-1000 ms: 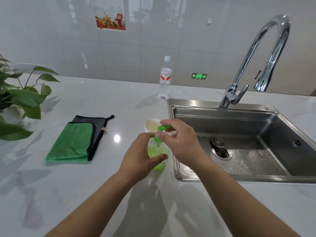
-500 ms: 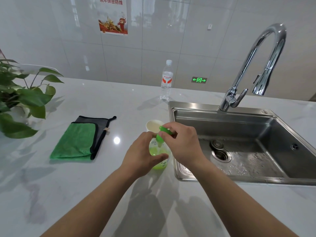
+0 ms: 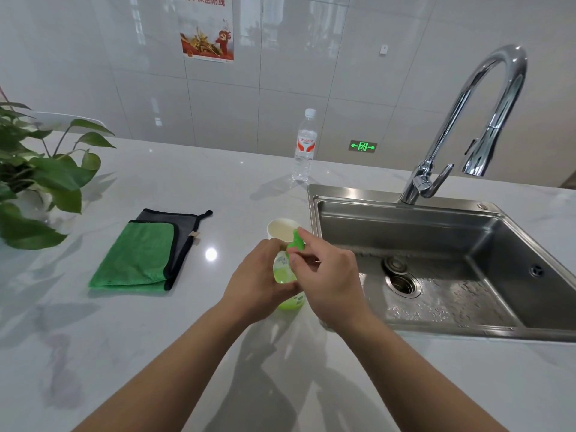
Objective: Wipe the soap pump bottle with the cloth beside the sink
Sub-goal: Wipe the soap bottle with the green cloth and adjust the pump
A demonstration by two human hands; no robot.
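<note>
Green soap pump bottle upright on the white counter, just beside the left rim of the steel sink. Left hand wrapped around the bottle's body from the side away from the sink, grasping it. Right hand curled over the top from the sink side, fingertips pinching the green pump head. Folded green and grey cloth flat on the counter, well apart from the sink on its left, touched by neither hand. Pale paper cup just behind the bottle, near the sink's left wall. Clear water bottle standing beyond the sink's far left corner. Chrome faucet arching over the sink's back rim. Leafy plant far left of the sink.
</note>
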